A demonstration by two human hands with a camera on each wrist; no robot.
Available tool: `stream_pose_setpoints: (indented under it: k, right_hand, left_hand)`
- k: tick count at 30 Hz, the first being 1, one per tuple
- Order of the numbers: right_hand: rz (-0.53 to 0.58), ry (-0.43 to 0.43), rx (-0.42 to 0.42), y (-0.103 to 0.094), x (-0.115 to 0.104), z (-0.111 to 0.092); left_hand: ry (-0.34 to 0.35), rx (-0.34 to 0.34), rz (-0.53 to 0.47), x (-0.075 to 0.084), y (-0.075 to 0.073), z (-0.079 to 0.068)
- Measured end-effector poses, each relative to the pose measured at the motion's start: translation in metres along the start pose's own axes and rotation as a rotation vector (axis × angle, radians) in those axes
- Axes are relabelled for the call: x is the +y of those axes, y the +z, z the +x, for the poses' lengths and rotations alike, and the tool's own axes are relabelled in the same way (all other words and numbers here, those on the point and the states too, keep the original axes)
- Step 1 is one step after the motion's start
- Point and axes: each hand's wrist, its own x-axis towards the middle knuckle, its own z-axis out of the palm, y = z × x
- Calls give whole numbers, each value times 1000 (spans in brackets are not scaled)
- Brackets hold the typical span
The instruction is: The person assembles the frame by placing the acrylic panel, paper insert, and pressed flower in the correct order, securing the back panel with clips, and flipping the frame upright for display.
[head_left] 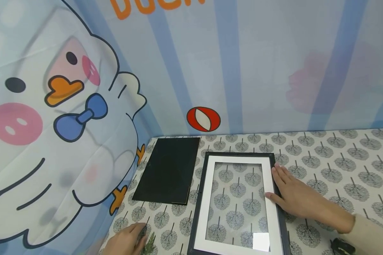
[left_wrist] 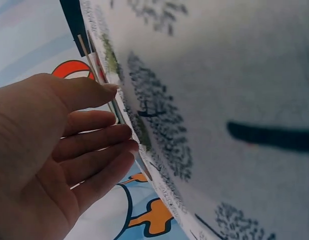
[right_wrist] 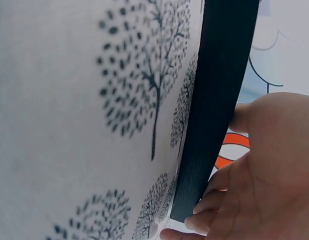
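A picture frame [head_left: 239, 159] with a black border, white mat and clear pane lies flat on the patterned cloth. My right hand [head_left: 292, 196] rests on its right edge, with fairly straight fingers along the outer side and the thumb over the mat. The right wrist view shows the fingers against the frame's dark side [right_wrist: 214, 100]. At the lower left my left hand [head_left: 126, 241] is low over the cloth, fingers loosely bent, beside a green leafy sprig [head_left: 150, 244]. No grip on the sprig shows in the left wrist view. Part of the sprig lies outside the head view.
A flat black panel [head_left: 169, 170] lies left of the frame, towards the back. The cloth [head_left: 325, 159] has a grey tree print. Behind the table hangs a blue backdrop [head_left: 261, 71] with a cartoon duck. A small dark object [head_left: 343, 245] shows below the right wrist.
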Motion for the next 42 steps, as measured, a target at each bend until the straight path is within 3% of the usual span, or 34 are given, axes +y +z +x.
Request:
stream_pose_setpoints:
  k: [4, 12, 21, 31, 37, 42]
  right_hand:
    - [-4, -1, 0, 0, -1, -1]
    - [-2, 5, -6, 0, 0, 0]
    - [2, 6, -4, -1, 1, 2]
    - [-4, 16, -4, -2, -1, 1]
    - [-6, 16, -7, 0, 0, 1]
    - [0, 19, -21, 0, 0, 1]
  left_hand:
    - [-1, -40, 10, -1, 2, 2]
    - [85, 86, 93, 7, 3, -6]
    - [206, 107, 133, 28, 5, -16]
    - [185, 93, 93, 30, 4, -16]
    - [106, 63, 58, 30, -3, -13]
    - [77, 113, 16, 27, -8, -9]
